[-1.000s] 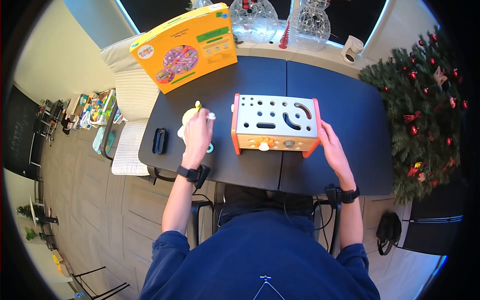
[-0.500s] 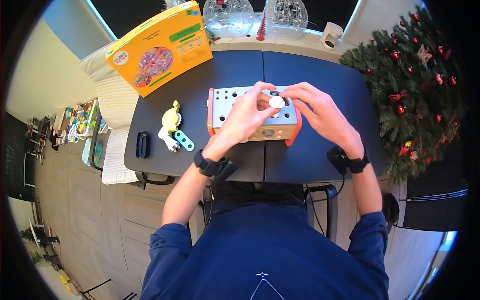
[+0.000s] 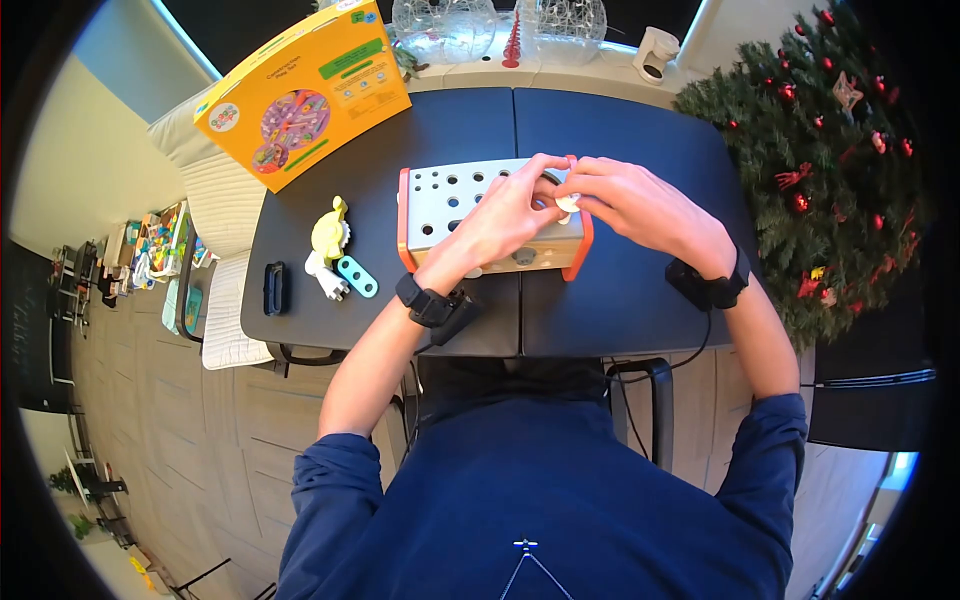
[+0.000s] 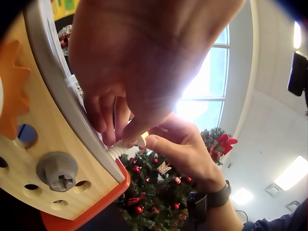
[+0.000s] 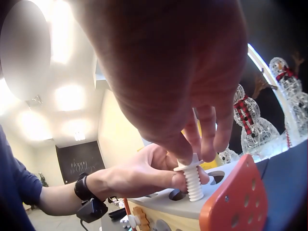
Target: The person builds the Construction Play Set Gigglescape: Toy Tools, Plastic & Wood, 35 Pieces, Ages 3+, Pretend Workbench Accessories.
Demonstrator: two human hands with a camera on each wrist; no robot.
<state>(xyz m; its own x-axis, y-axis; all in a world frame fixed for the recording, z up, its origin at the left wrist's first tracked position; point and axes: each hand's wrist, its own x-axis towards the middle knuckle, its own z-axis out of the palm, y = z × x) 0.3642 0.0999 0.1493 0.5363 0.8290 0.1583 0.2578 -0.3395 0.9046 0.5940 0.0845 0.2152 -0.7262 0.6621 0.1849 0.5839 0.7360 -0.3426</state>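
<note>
A white plastic toy screw point(image 5: 194, 185) stands upright over the right end of the toy workbench point(image 3: 418, 210), its threaded tip right at the grey top. My left hand point(image 3: 500, 218) pinches its shaft between thumb and fingers. From the other side, my right hand point(image 3: 640, 205) pinches the wide screw head with thumb and fingertips. The workbench has a grey top with holes and slots, red end panels point(image 5: 236, 202) and a wooden front. On that front are an orange gear point(image 4: 12, 86) and a grey bolt point(image 4: 57, 171).
Left of the workbench lie a yellow toy piece point(image 3: 328, 235), white pieces point(image 3: 325, 278), a teal strip with holes point(image 3: 357, 277) and a black tray-like object point(image 3: 276, 288). A yellow box point(image 3: 310, 95) stands at the back left. A decorated tree point(image 3: 800, 170) is beyond the right edge.
My left hand has gone from the yellow piece to the workbench top with the white screw. My right hand has left the workbench's right side and come up to the screw head.
</note>
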